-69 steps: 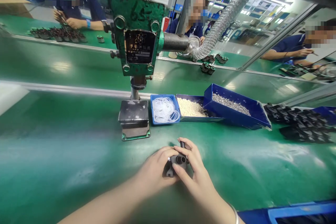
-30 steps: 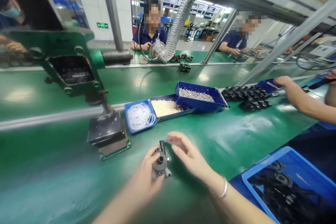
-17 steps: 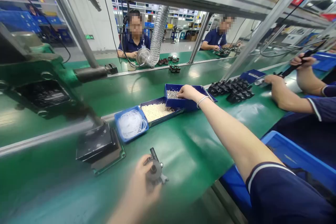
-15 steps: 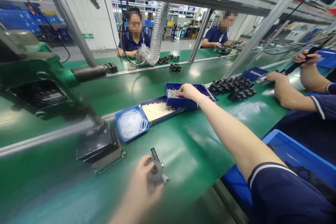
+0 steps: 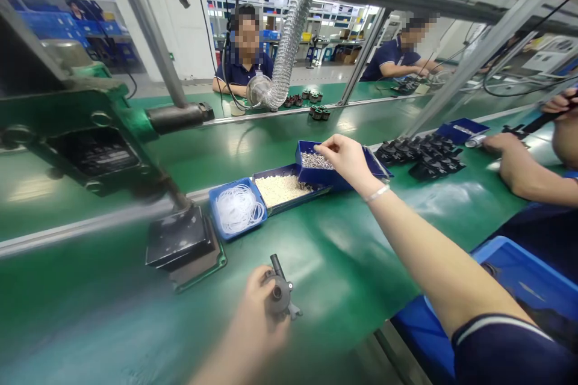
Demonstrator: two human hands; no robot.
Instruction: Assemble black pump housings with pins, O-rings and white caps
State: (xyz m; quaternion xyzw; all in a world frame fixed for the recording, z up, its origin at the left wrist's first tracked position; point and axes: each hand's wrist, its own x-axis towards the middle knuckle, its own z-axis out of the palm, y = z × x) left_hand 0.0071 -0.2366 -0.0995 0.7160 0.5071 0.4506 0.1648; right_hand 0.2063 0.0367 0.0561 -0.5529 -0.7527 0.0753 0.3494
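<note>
My left hand (image 5: 258, 313), blurred at the wrist, grips a round black plastic housing (image 5: 282, 296) that looks like a small pump body, with a pipe stub pointing up and away. It is held over the near part of the green bench. Thumb and fingertips pressed together, my right hand (image 5: 350, 159) hovers over a blue bin of small metal pieces that look like screws (image 5: 316, 160). Whatever sits in that pinch is too small to make out. Beside this bin are a tray of cream-coloured small parts (image 5: 282, 189) and a blue tray of clear rings (image 5: 239, 209).
A green press (image 5: 90, 138) with a black base block (image 5: 183, 237) stands at left. Black parts (image 5: 419, 156) are lined up right of the bins. A co-worker's arm (image 5: 533, 174) reaches in at right, above a blue crate (image 5: 510, 252). Two people sit across the bench.
My right hand has lifted out of the metal pieces, fingertips now at the bin's top. The view has turned slightly left. My left hand keeps its hold on the housing.
</note>
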